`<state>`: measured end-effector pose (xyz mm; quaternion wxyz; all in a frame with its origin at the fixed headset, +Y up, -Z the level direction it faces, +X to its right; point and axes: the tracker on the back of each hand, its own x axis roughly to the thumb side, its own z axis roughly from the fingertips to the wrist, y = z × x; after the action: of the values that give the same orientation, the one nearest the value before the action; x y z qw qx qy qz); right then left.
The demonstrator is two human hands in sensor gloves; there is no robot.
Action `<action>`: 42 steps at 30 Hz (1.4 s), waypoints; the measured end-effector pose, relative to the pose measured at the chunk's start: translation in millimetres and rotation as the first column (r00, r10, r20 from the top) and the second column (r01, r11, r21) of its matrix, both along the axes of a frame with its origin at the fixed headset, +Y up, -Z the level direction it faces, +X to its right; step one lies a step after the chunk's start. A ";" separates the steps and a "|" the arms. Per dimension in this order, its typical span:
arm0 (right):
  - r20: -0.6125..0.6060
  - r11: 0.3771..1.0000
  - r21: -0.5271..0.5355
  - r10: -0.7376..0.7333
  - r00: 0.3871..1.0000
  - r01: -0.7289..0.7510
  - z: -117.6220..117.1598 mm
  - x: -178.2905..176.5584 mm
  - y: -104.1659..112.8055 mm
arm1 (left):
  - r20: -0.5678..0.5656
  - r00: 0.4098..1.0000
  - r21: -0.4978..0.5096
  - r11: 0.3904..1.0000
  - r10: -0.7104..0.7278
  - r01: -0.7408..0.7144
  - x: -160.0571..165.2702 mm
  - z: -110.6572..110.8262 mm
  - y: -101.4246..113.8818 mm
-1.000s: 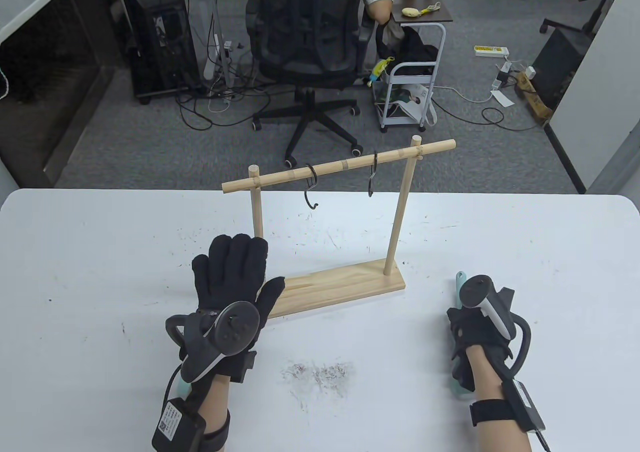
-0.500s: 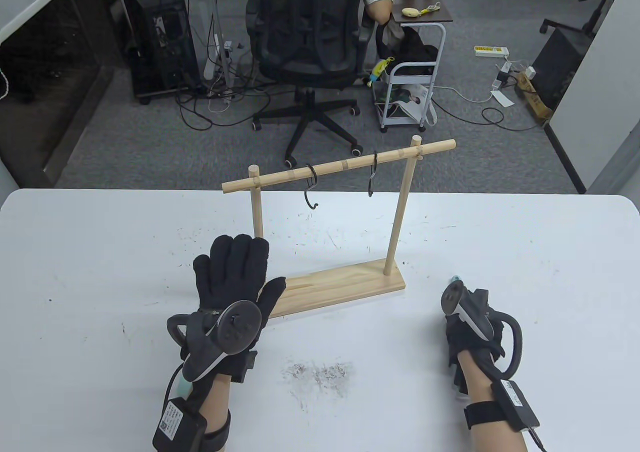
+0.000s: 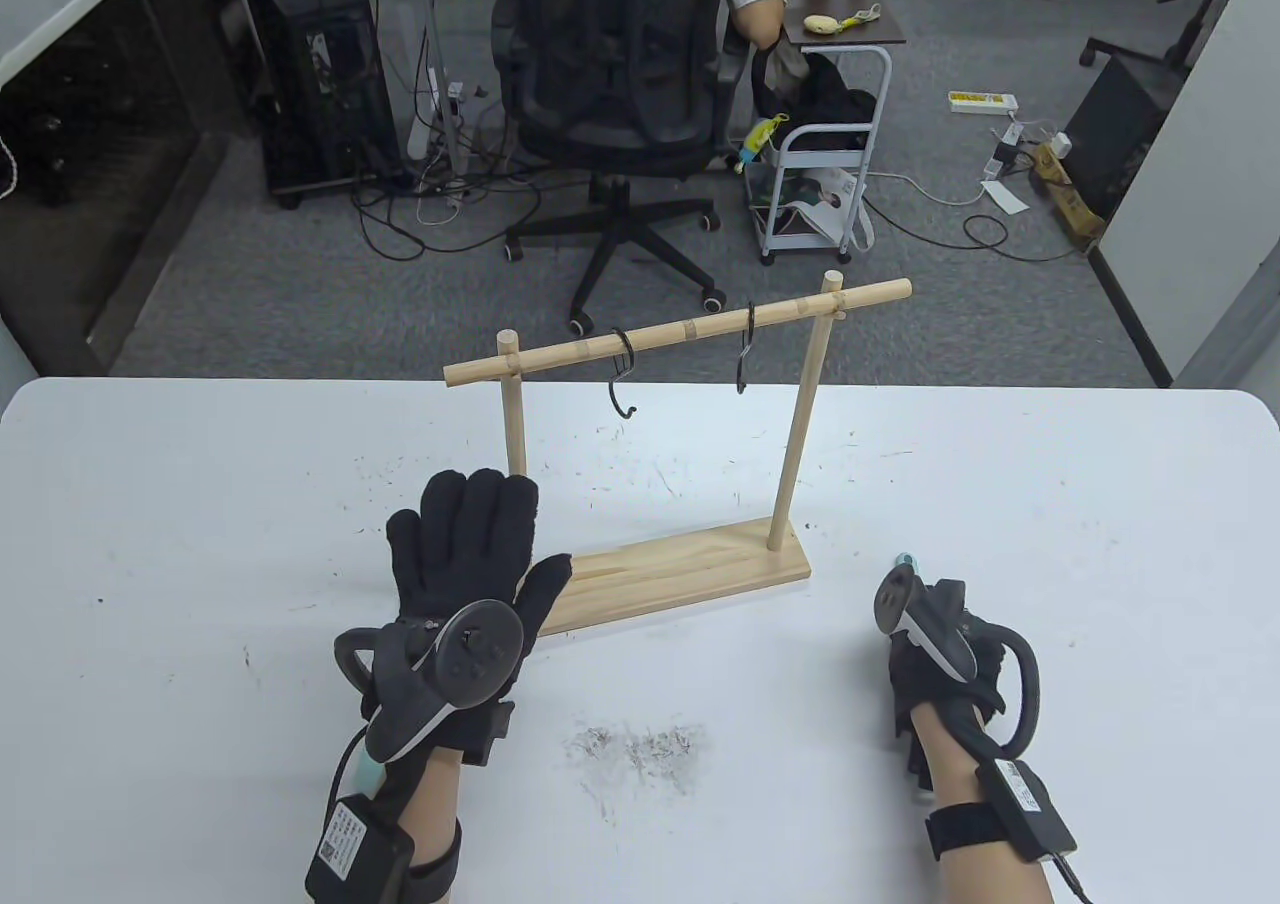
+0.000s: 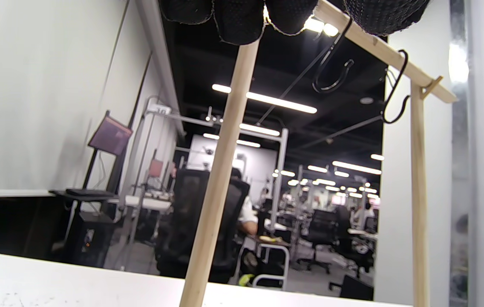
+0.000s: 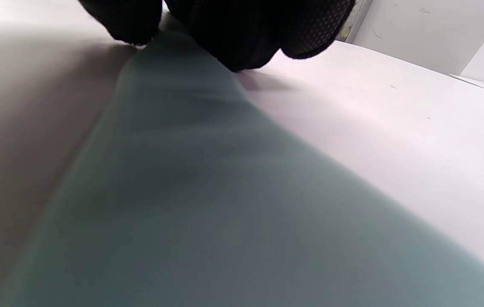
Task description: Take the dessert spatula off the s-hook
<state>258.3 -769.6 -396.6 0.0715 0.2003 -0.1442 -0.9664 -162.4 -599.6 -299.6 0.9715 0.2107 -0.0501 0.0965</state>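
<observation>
Pale green dessert spatula (image 5: 191, 179): off both black wire s-hooks (image 3: 623, 374), lying on white table (image 3: 1050, 504), my right hand (image 3: 945, 659) gripping it. My left hand (image 3: 465, 569): fingers spread flat beside wooden rack (image 3: 690, 569).

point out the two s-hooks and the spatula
left s-hook (image 3: 623, 374), table view, middle of its curve
right s-hook (image 3: 744, 354), table view, its shank
spatula (image 5: 191, 179), right wrist view, its teal blade

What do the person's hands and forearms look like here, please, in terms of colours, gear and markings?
Both the left hand and right hand wear black knit gloves with dark grey-and-white ringed trackers on their backs. Bare forearms carry black wrist straps holding dark boxes with white labels and thin black cables.
</observation>
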 end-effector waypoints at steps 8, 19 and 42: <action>0.026 0.994 -0.046 -0.099 0.995 0.100 1.7 5.7 7.0 | 0.003 1.000 0.002 1.000 0.003 -0.003 0.2 0.2 0.1; -0.088 0.901 0.011 -0.432 0.898 0.434 8.4 3.4 44.7 | 0.002 1.000 -0.002 1.000 0.004 -0.004 -1.0 -0.4 -0.8; -0.692 0.499 0.125 -0.575 0.435 0.858 65.0 -65.9 172.8 | -0.017 0.999 -0.017 0.999 -0.027 0.027 0.0 -2.3 -1.4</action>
<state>192.4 -596.8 -331.7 -0.3725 -0.1707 0.0455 -0.9111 -162.4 -601.0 -301.8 0.9749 0.2025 -0.0436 0.0819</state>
